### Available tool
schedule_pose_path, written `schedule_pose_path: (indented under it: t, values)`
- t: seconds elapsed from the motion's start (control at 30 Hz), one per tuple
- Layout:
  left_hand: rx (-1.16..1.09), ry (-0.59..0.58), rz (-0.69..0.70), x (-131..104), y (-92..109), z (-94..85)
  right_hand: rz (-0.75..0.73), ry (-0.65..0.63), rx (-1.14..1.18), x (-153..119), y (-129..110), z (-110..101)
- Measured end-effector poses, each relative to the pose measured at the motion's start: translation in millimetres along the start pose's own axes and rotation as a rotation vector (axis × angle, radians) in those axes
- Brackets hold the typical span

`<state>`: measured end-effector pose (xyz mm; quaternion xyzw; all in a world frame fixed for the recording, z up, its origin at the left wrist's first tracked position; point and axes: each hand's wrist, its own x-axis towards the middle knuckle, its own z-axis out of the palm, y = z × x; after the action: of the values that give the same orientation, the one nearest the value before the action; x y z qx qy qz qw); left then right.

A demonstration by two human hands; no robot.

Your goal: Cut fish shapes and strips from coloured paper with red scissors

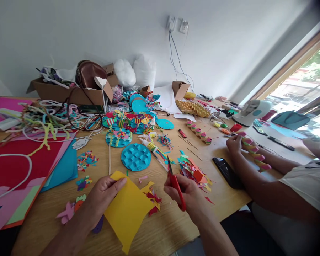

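My left hand point(106, 192) pinches a yellow sheet of paper point(130, 213) at its upper corner, thumb on top. The sheet hangs tilted over the table, with cut, uneven edges. In my right hand point(185, 193) is a pair of red-handled scissors point(177, 188), its blades pointing up and away from the sheet. Beyond my hands lies a round blue disc point(136, 156) covered with curled paper strips. Red and yellow paper scraps point(153, 201) lie between my hands, partly behind the sheet.
Coloured paper sheets point(53, 156) cover the left side, near tangled pipe cleaners point(46, 124). Decorated blue discs and glue bottles point(149, 144) stand farther back. A pile of paper offcuts point(194, 172) and a phone point(226, 172) are to the right. A co-worker's hand point(234, 144) holds a folded paper strip.
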<state>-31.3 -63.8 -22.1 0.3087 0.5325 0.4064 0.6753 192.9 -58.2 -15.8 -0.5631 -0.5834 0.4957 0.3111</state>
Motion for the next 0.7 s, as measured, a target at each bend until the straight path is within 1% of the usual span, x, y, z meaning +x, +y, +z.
schedule_pose_path:
  t: [0.07, 0.17, 0.33, 0.4, 0.53, 0.6, 0.7]
  values:
    - [0.012, -0.018, 0.018, 2.4, 0.5, 0.3, -0.054, -0.045, 0.070, 7.1, -9.9, 9.7]
    - [0.030, -0.032, 0.038, 7.4, -0.7, -3.1, -0.095, -0.126, 0.044, 13.3, -19.0, 20.9]
    - [0.028, -0.046, 0.033, 10.0, -2.6, -5.7, -0.109, -0.184, 0.013, 18.3, -18.3, 31.4]
    - [0.040, -0.038, 0.039, 8.7, -1.6, -4.8, -0.117, -0.190, 0.048, 21.4, -14.9, 34.5]
    - [0.069, -0.087, 0.052, 9.1, 0.9, -3.3, -0.130, -0.184, 0.065, 26.3, -13.0, 38.5]
    - [0.091, -0.096, 0.033, 11.5, 1.7, -3.7, -0.153, -0.177, 0.030, 25.6, -15.4, 37.1]
    - [0.108, -0.048, 0.030, 14.2, 4.3, -6.6, -0.213, -0.105, -0.105, 19.2, -20.3, 27.6]
